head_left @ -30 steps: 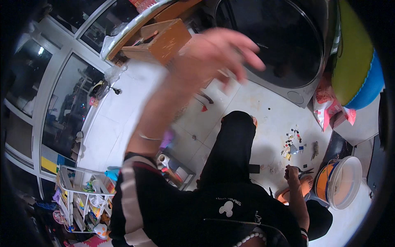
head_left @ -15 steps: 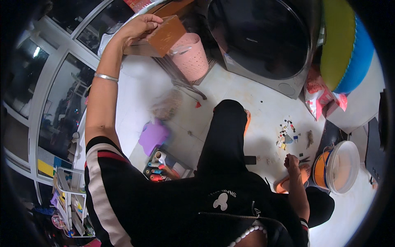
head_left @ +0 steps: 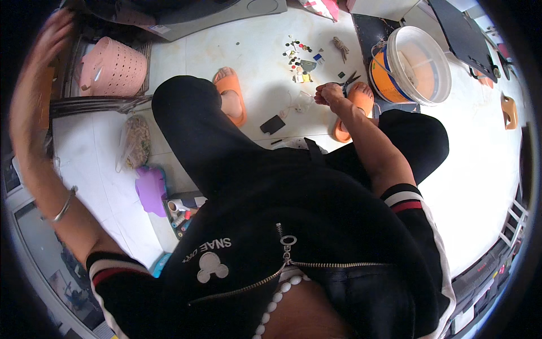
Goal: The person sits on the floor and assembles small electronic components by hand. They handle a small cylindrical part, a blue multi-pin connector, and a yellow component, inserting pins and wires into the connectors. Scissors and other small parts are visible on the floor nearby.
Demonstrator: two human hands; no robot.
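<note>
Seen from above, a person in black clothing (head_left: 316,226) sits with knees apart over a pale tiled floor (head_left: 186,56). At 11 to 12 o'clock is the base of a grey machine (head_left: 214,20). At 2 o'clock stands an orange and clear bucket (head_left: 418,65); at 10, a pink perforated basket (head_left: 113,70). Beyond the basket, also at 10, the left hand (head_left: 53,37) is raised, blurred, fingers stretched out; whether it holds anything cannot be told. At 1 o'clock the right hand (head_left: 327,93) is low, fingers curled inward; its grip is hidden. Just beside it lies a dark pliers-like or scissor-like tool (head_left: 352,78). Smallest, between 12 and 1, small mixed pieces (head_left: 305,65) lie scattered on the floor near the right hand.
</note>
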